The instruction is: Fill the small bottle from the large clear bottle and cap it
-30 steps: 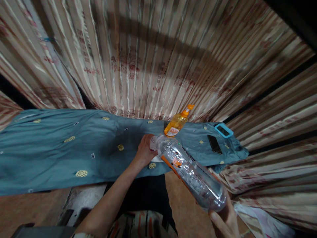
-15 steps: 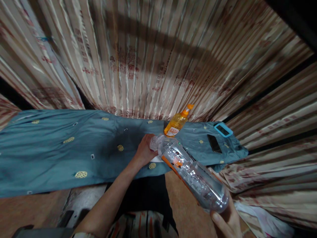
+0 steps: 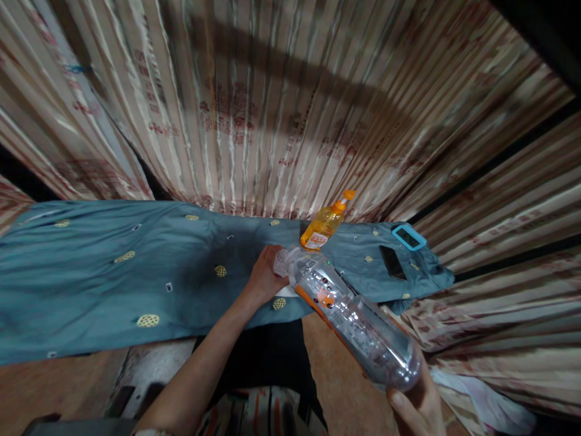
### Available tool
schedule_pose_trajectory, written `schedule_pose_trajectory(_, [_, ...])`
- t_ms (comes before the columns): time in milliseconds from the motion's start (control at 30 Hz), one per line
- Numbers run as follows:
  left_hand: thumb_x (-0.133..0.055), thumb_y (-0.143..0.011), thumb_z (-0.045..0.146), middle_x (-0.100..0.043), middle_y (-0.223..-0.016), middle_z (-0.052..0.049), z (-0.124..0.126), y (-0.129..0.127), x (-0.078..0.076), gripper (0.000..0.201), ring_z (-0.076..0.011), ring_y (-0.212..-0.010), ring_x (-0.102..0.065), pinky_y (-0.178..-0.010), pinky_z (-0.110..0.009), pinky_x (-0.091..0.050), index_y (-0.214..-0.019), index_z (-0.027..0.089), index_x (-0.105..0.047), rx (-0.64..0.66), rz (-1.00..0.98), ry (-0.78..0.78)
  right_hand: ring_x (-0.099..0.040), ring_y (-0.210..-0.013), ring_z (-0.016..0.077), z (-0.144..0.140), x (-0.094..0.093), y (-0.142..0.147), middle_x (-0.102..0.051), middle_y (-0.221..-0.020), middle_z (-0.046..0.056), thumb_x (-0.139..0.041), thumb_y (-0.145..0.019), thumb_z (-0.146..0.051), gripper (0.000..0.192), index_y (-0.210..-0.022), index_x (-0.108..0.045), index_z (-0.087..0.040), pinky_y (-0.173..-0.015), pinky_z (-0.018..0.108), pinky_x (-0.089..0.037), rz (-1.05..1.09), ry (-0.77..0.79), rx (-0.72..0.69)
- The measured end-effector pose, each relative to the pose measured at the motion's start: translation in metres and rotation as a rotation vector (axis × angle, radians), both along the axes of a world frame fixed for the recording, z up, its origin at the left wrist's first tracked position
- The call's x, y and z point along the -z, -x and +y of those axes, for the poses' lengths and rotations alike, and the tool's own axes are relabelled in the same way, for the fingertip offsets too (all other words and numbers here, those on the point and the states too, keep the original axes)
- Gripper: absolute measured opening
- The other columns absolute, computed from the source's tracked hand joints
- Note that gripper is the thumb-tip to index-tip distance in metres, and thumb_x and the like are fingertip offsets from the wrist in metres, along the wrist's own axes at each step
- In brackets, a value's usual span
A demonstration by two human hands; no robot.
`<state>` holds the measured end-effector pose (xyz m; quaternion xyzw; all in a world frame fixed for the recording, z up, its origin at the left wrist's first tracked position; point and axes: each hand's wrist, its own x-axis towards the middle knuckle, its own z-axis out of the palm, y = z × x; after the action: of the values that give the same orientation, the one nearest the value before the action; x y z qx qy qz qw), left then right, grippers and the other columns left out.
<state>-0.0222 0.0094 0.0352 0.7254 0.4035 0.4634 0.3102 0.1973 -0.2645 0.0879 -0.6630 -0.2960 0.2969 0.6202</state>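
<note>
A large clear plastic water bottle [image 3: 358, 327], with an orange strip along its side and an orange printed picture, lies tilted in the air over the table's front edge. Around its clear top end is my left hand [image 3: 267, 274], closed, its fingertips partly hidden behind the plastic. My right hand [image 3: 415, 402] supports the bottom end, thumb on the near side and the other fingers mostly hidden behind. Just beyond the bottle's top stands an orange pump bottle [image 3: 322, 227] with a white label.
A teal cloth with pineapple prints [image 3: 113, 284] covers the long table. On its right part lie a black phone [image 3: 393, 263] and a blue-framed device with a screen [image 3: 409, 237]. Patterned curtains [image 3: 254, 121] hang behind and to the right.
</note>
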Motion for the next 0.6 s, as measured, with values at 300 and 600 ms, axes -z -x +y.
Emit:
schedule_pose_trajectory(300, [-0.095,-0.072,0.024,-0.075,-0.117,-0.009,-0.0014,-0.0002,-0.0001,0.052,-0.0302,-0.111,-0.076,-0.099,-0.048,-0.064,-0.118,0.023,-0.069,-0.009,-0.016,0.01,-0.062,-0.15,0.0462,-0.0002,-0.0051,-0.0018,-0.069,-0.159,0.016,-0.093,-0.078,-0.068,0.094,-0.157,-0.062,-0.026,-0.114,0.052,-0.059,-0.146,0.032,-0.041])
schedule_pose_trajectory(600, [-0.095,-0.074,0.027,-0.076,-0.114,-0.01,-0.0038,0.0001,-0.0056,0.049,-0.0312,-0.111,-0.076,-0.101,-0.049,-0.064,-0.115,0.021,-0.07,0.004,-0.023,0.017,-0.067,-0.144,0.0456,0.0011,-0.0015,-0.0096,-0.07,-0.158,0.013,-0.09,-0.084,-0.063,0.084,-0.155,-0.064,-0.027,-0.111,0.049,-0.061,-0.196,-0.021,-0.098])
